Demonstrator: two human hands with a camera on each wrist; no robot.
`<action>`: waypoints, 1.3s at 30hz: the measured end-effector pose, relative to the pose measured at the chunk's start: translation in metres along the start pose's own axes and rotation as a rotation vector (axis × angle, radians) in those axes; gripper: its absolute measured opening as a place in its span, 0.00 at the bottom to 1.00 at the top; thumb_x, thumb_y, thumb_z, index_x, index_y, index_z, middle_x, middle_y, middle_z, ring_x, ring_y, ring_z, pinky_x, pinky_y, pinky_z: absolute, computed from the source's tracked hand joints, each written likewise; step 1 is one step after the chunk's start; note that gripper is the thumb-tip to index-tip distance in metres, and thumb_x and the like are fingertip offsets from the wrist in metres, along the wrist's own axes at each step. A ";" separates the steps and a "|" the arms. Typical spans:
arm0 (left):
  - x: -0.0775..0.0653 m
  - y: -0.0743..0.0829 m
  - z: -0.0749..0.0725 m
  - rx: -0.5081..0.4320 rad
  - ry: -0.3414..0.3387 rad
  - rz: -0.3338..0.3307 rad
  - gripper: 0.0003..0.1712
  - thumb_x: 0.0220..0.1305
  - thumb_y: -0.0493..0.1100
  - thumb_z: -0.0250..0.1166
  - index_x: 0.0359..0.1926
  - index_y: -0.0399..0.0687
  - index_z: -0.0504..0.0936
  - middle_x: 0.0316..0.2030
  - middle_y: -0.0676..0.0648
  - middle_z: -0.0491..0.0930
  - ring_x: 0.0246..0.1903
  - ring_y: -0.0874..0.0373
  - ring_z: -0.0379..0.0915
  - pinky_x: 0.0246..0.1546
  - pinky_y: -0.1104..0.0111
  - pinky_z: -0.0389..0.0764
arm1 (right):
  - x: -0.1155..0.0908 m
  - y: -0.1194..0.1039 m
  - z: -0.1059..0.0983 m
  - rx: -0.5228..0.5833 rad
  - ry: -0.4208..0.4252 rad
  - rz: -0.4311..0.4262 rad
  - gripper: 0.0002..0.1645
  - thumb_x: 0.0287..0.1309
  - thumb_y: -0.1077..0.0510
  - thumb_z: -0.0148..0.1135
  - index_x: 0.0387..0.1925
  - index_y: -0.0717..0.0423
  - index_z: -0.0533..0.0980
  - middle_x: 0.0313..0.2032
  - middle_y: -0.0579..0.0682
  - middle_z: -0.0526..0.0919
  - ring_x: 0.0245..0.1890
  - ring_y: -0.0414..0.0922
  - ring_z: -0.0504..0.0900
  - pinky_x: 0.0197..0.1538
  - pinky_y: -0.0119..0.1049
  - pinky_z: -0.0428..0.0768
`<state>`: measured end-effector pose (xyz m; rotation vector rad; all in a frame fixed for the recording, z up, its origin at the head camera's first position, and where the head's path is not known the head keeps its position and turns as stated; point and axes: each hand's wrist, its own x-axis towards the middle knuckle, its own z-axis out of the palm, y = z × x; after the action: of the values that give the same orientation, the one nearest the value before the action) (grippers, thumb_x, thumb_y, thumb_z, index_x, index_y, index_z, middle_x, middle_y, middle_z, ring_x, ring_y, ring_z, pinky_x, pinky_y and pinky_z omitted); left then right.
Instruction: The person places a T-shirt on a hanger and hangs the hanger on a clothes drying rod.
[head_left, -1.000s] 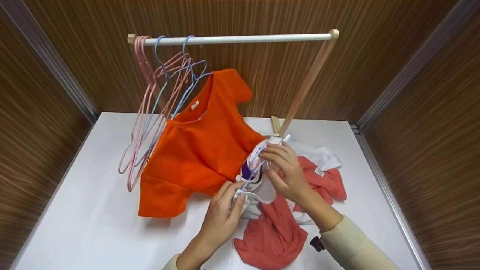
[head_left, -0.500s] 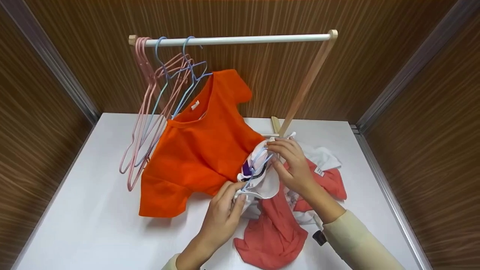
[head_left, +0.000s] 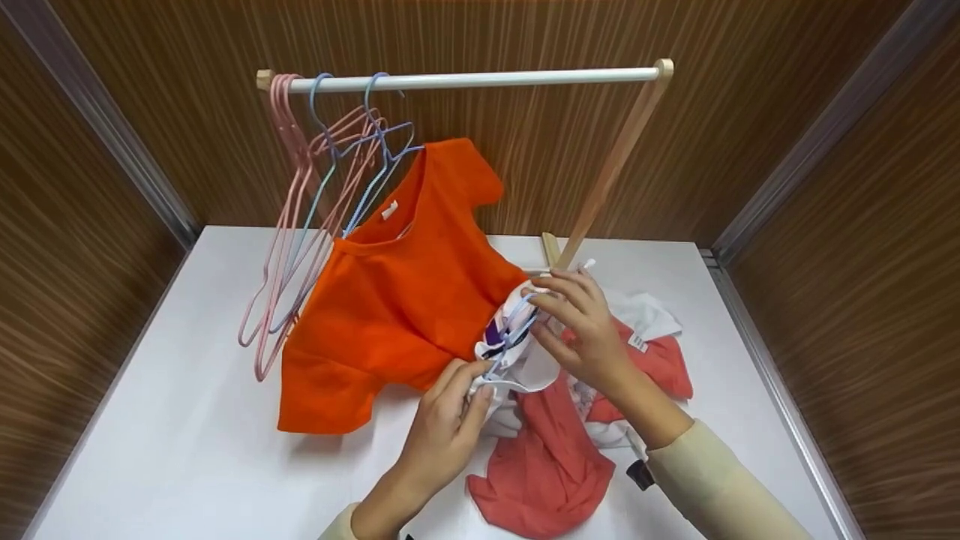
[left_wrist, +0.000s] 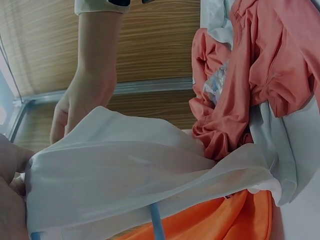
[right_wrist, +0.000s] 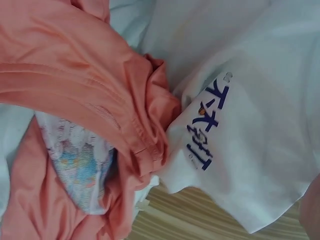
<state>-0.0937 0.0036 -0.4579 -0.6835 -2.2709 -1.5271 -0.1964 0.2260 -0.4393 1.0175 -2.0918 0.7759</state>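
Observation:
A bunched white shirt (head_left: 538, 371) with a dark purple print sits on a light blue hanger (head_left: 513, 336), low beside an orange T-shirt (head_left: 420, 285). Thumb and fingers of my left hand (head_left: 441, 424) pinch the shirt's near edge along with the hanger's end. Across from it, my right hand (head_left: 581, 322) holds the far part of the shirt, its fingers bent over the hanger; the exact fingertip contact is partly hidden. The left wrist view shows the white cloth (left_wrist: 110, 175) stretched out, with a blue hanger bar (left_wrist: 157, 220) below. Dark lettering on the shirt (right_wrist: 265, 125) shows in the right wrist view.
The orange T-shirt hangs from a white rail (head_left: 495, 78). Several pink hangers (head_left: 271, 285) and a blue one hang at the rail's left end. Coral-red clothes (head_left: 547, 472) and white clothes (head_left: 649, 315) lie heaped on the white table (head_left: 165, 450). A wooden post (head_left: 615, 161) supports the rail's right side.
My right hand has shifted slightly right with the shirt's far part, and its fingers have since spread a little. My left hand has stayed almost still.

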 end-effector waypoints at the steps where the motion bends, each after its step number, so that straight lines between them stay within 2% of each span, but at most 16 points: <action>1: 0.000 0.000 -0.001 0.002 0.002 0.010 0.15 0.65 0.44 0.56 0.52 0.52 0.74 0.37 0.59 0.69 0.29 0.67 0.64 0.27 0.77 0.70 | 0.002 -0.002 0.000 0.003 0.001 -0.026 0.23 0.47 0.59 0.66 0.49 0.48 0.78 0.51 0.53 0.77 0.57 0.56 0.67 0.62 0.59 0.53; 4: 0.002 0.002 -0.002 0.012 0.002 0.047 0.16 0.64 0.43 0.57 0.53 0.54 0.74 0.36 0.60 0.69 0.28 0.67 0.63 0.26 0.78 0.67 | 0.008 -0.008 0.001 0.007 0.016 -0.083 0.16 0.48 0.62 0.64 0.42 0.48 0.81 0.49 0.53 0.78 0.54 0.57 0.70 0.61 0.60 0.55; 8: 0.002 0.006 -0.004 0.024 -0.010 0.078 0.20 0.64 0.44 0.58 0.57 0.56 0.72 0.38 0.61 0.69 0.30 0.67 0.64 0.28 0.78 0.67 | 0.013 -0.011 0.001 0.002 0.040 -0.099 0.07 0.55 0.60 0.58 0.34 0.49 0.81 0.45 0.52 0.80 0.50 0.55 0.74 0.60 0.60 0.57; 15: -0.004 0.009 -0.011 0.022 -0.032 0.068 0.29 0.61 0.44 0.61 0.64 0.59 0.65 0.39 0.61 0.68 0.30 0.69 0.65 0.27 0.75 0.70 | 0.019 -0.009 -0.005 -0.005 0.094 -0.062 0.09 0.59 0.58 0.55 0.35 0.49 0.82 0.42 0.48 0.81 0.48 0.50 0.76 0.60 0.59 0.58; 25: -0.012 0.005 -0.018 0.017 -0.005 0.083 0.28 0.58 0.41 0.64 0.61 0.49 0.69 0.40 0.60 0.69 0.31 0.69 0.66 0.27 0.77 0.70 | 0.023 -0.005 -0.010 -0.002 0.122 -0.037 0.12 0.59 0.59 0.53 0.38 0.49 0.82 0.42 0.47 0.82 0.47 0.50 0.76 0.61 0.59 0.57; 31: -0.020 0.003 -0.023 0.015 -0.006 0.051 0.28 0.59 0.43 0.63 0.61 0.51 0.69 0.38 0.61 0.68 0.30 0.68 0.66 0.25 0.75 0.73 | 0.025 0.000 -0.012 0.006 0.156 -0.017 0.13 0.58 0.59 0.52 0.37 0.49 0.82 0.42 0.47 0.82 0.47 0.49 0.76 0.61 0.58 0.57; 39: -0.028 0.000 -0.028 0.016 0.007 0.036 0.31 0.56 0.41 0.66 0.61 0.54 0.69 0.36 0.61 0.68 0.25 0.69 0.64 0.21 0.76 0.71 | 0.024 0.006 -0.016 0.019 0.176 0.029 0.13 0.56 0.61 0.53 0.36 0.51 0.82 0.41 0.46 0.82 0.46 0.49 0.75 0.61 0.58 0.56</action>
<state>-0.0704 -0.0280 -0.4615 -0.7095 -2.2515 -1.4906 -0.2075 0.2308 -0.4129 0.8969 -1.9562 0.8695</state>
